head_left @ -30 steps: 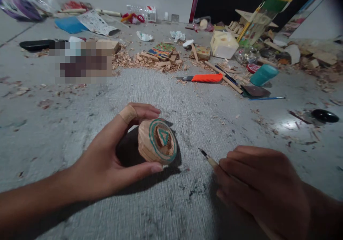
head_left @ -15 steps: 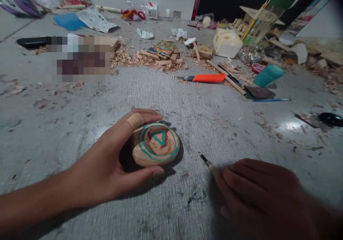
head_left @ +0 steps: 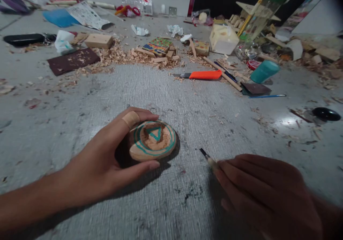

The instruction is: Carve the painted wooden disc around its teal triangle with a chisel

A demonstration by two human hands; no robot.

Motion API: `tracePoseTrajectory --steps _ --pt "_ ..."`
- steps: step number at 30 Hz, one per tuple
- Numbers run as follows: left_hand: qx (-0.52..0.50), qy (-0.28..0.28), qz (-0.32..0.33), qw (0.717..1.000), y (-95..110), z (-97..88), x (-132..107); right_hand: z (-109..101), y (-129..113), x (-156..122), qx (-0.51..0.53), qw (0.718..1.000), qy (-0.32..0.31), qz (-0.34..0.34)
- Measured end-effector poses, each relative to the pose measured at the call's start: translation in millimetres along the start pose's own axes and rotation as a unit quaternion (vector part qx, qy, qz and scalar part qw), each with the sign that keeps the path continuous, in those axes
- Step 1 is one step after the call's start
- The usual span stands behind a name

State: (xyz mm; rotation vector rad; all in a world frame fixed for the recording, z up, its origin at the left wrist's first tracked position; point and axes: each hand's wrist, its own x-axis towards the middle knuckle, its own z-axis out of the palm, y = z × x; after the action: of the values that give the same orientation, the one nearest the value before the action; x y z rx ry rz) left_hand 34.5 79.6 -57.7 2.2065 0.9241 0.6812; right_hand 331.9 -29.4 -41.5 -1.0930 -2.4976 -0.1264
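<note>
My left hand [head_left: 107, 161] curls round a round wooden disc [head_left: 152, 141] that lies flat on the grey floor. The disc carries green rings and a green triangle, with a carved hollow round the triangle. A plaster wraps my left forefinger. My right hand [head_left: 265, 193] is closed on a thin carving tool [head_left: 207, 157]. Its dark tip points up and left, a short way right of the disc and apart from it.
An orange-handled knife [head_left: 205, 75] lies further back, by wood shavings [head_left: 123, 56] and wood blocks. A teal cup [head_left: 264, 71], sticks and a pale box [head_left: 223, 38] lie at the back right. A dark sheet [head_left: 73, 59] lies back left, a black object [head_left: 325, 114] at right.
My left hand has tipped the disc from standing on its edge down to lying flat on the floor. My right hand has stayed put with the tool.
</note>
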Motion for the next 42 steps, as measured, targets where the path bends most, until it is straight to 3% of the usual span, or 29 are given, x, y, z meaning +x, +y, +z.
tracePoseTrajectory --steps 8,15,20,24,26,32,42 --pt "0.01 0.003 0.01 1.0 1.0 1.8 0.3 11.8 -5.3 -3.9 0.004 1.0 0.007 -0.009" --pt "0.005 -0.004 0.001 1.0 1.0 0.6 2.0 8.6 -6.5 -2.3 -0.002 1.0 0.003 0.008" --pt "0.025 -0.005 0.013 1.0 2.1 0.7 2.3 10.8 -1.9 1.7 0.011 0.998 0.013 -0.064" --pt "0.024 -0.007 0.018 1.0 2.6 1.2 2.5 12.9 -1.0 2.5 0.001 0.999 -0.002 -0.035" --pt "0.02 -0.005 0.021 1.0 3.5 1.0 2.8 12.3 0.0 1.9 -0.002 0.999 0.003 -0.052" --pt "0.034 -0.019 -0.024 0.999 7.1 -0.5 1.2 9.1 2.5 1.4 -0.019 0.996 0.012 -0.085" --pt "0.027 -0.013 -0.022 0.999 7.1 0.1 1.4 9.4 2.8 3.8 -0.011 0.997 0.02 -0.071"
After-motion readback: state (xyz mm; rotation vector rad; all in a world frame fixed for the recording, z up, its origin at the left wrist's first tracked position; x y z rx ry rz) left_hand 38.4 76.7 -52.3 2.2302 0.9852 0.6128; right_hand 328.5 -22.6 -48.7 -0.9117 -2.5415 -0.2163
